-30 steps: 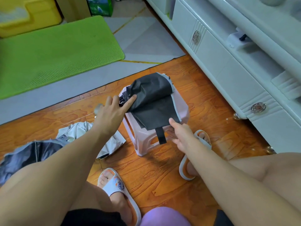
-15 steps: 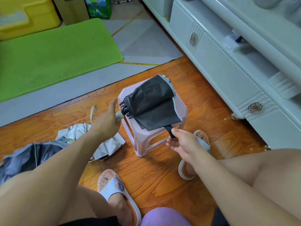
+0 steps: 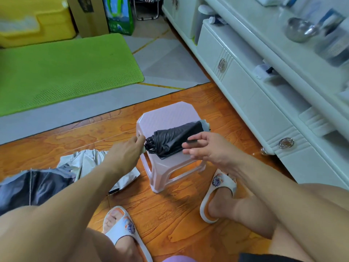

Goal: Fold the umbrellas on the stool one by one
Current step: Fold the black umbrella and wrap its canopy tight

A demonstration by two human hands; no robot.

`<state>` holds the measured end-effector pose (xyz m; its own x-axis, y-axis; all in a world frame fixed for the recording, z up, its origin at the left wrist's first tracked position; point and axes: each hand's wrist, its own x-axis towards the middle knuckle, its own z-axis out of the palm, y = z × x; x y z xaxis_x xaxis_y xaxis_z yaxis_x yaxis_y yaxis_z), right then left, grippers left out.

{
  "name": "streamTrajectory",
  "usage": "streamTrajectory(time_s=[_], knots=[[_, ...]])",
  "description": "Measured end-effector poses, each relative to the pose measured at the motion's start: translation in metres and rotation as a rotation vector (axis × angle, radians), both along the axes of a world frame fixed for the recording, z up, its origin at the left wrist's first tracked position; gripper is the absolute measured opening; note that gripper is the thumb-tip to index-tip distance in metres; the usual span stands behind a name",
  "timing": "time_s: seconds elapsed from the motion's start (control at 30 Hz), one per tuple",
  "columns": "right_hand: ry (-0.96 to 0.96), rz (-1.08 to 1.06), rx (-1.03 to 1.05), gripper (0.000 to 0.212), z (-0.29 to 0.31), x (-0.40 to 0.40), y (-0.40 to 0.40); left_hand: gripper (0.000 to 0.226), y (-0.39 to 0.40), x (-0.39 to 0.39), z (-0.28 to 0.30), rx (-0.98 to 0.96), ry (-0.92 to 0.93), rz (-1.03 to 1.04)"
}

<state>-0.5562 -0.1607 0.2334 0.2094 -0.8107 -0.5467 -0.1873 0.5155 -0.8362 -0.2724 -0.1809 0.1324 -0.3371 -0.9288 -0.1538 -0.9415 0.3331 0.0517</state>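
One black umbrella (image 3: 175,138) lies rolled on the pink plastic stool (image 3: 168,114), across its near-right part, rib tips pointing left, cap end overhanging the right edge. Left hand (image 3: 124,154) grips the handle end at the stool's left edge, fingers curled round it; the handle itself is mostly hidden by the hand. Right hand (image 3: 209,148) sits over the roll's near side, thumb & forefinger pinching the dark closure strap (image 3: 191,141), other fingers spread loose.

Step in hand, by my read: wrapping stage of this umbrella. Canopy is already twisted into a tight roll, the strap not yet fastened. Next move prob. calls for carrying the strap round the roll w/ tension kept on it, left hand steadying so the pleats don't spring loose, then pressing the strap end onto its fastener. Can't see the fastener from here.

On the floor left of the stool, more umbrella fabric: a silver-white heap (image 3: 85,163) & a dark grey one (image 3: 32,186), both loose, so likely waiting.

Containers: yellow plastic bin (image 3: 37,21) far left, contents unclear. Steel bowl (image 3: 298,31) on the white cabinet (image 3: 255,103) at right, too blurred to tell what's in it.
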Motion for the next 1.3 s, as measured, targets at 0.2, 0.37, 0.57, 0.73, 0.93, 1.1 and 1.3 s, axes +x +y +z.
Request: streamTrajectory(time_s=[0.2, 0.37, 0.57, 0.73, 0.93, 1.1, 1.3], knots=[[0.542, 0.379, -0.381, 0.009, -0.001, -0.012, -0.022, 0.044, 0.003, 0.001, 0.008, 0.212, 0.170, 0.007], [0.634, 0.502, -0.776, 0.009, -0.008, -0.015, -0.038, 0.029, 0.002, 0.005, 0.014, 0.204, 0.241, -0.089], [0.712, 0.568, -0.747, 0.006, -0.033, -0.013, -0.048, 0.029, 0.003, -0.001, 0.019, 0.080, 0.147, -0.123], [0.660, 0.404, -0.616, 0.002, -0.049, -0.005, -0.068, 0.034, -0.001, -0.004, 0.016, 0.005, 0.119, -0.040], [0.619, 0.364, -0.599, 0.007, -0.062, -0.001, -0.074, 0.013, 0.016, -0.049, 0.041, 0.091, 0.541, 0.388], [0.646, 0.296, -0.679, 0.003, -0.068, -0.001, -0.075, 0.016, 0.028, -0.067, 0.035, 0.250, 0.835, 0.563], [0.682, 0.287, -0.770, 0.006, -0.066, -0.003, -0.072, 0.016, 0.016, -0.067, 0.033, 0.142, 0.861, 0.435]])
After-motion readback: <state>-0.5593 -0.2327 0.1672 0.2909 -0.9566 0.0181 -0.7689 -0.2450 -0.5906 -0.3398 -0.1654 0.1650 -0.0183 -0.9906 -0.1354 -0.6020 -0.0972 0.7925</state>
